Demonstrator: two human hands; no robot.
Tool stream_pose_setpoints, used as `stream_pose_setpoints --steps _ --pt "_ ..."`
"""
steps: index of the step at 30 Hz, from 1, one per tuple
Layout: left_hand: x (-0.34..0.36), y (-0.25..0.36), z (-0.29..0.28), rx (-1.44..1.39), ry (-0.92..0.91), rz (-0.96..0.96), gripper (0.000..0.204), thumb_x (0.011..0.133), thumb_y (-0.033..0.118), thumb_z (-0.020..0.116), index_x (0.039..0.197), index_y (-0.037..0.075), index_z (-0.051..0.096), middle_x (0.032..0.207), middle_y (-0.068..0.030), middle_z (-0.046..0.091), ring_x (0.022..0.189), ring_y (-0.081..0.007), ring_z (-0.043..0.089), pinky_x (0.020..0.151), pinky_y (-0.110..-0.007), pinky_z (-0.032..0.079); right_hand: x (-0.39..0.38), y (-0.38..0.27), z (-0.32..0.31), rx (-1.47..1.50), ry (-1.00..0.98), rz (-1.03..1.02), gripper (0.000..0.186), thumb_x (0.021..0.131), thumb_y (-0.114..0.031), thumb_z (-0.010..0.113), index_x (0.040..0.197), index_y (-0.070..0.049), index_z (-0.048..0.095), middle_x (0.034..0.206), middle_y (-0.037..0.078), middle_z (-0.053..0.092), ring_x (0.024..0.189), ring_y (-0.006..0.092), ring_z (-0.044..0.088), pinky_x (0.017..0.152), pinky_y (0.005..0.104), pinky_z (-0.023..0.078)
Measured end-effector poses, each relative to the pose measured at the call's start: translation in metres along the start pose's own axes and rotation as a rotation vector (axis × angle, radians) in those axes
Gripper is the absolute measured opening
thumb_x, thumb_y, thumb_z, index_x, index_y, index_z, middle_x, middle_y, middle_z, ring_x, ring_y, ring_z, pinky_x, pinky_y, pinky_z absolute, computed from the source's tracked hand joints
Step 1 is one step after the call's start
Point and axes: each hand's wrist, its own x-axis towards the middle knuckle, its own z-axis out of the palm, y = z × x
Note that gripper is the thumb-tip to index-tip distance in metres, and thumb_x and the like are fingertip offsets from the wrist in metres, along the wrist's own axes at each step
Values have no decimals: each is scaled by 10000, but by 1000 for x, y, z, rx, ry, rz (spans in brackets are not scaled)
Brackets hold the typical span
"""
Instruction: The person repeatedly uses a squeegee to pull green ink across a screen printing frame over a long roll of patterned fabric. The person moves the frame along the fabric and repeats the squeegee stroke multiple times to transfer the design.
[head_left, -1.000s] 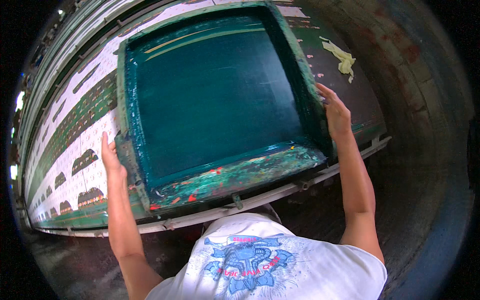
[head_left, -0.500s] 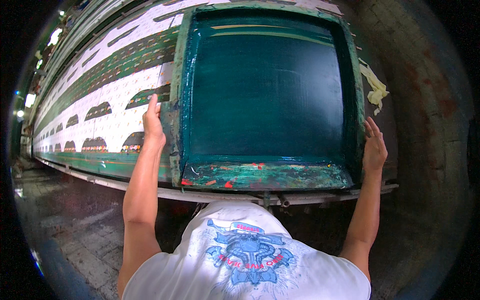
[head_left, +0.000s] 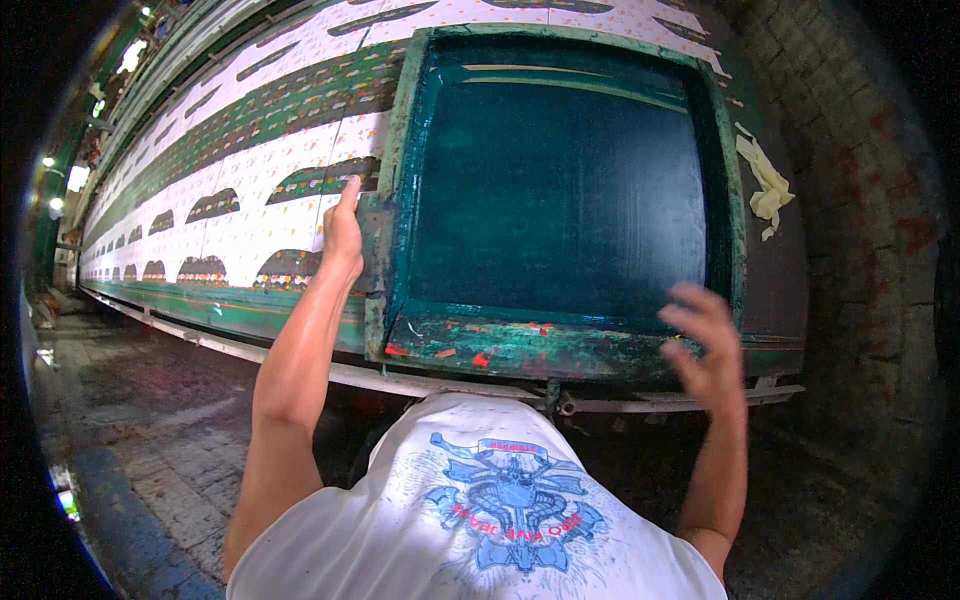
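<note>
A screen-printing frame (head_left: 565,52) lies on the long table in front of me. Its dark green mesh (head_left: 560,200) has a glossy, wet sheen, and its near rail is smeared with green and red paint. My left hand (head_left: 343,237) is at the frame's left side, by a small metal bracket (head_left: 376,232), with a finger stretched upward; its other fingers are mostly hidden. Over the frame's near right corner hovers my right hand (head_left: 708,345), blurred by motion, its fingers spread and nothing visible in them.
White sheets (head_left: 270,150) with small printed dots and dark arched shapes run down the table to the left. A crumpled pale yellow cloth (head_left: 765,185) lies right of the frame. A metal rail (head_left: 660,402) borders the table's near edge. Beyond, on the right, is a stained wall (head_left: 870,200).
My right hand has left the frame's right side and swung inward over its near right corner. My left hand stays beside the left side. The view has shifted, so the frame sits further right.
</note>
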Motion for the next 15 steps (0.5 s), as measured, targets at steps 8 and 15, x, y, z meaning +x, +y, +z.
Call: stream_pose_setpoints --steps 8,15 --pt "19 -11 -22 78 23 22 774 1067 607 663 1232 -144 748 1244 -202 763 1158 -262 651 1035 -418 488 17 -96 109 -334 -149 -84 493 786 5 776 1274 -64 775 1285 135 745 1185 361 711 1021 502 564" --pt "30 -20 -21 364 64 97 851 1076 691 524 962 -118 764 1046 -337 777 1060 -481 728 954 -549 520 78 -122 135 -481 -399 177 400 886 -15 731 1278 -74 782 1204 169 783 1130 388 750 958 503 591"
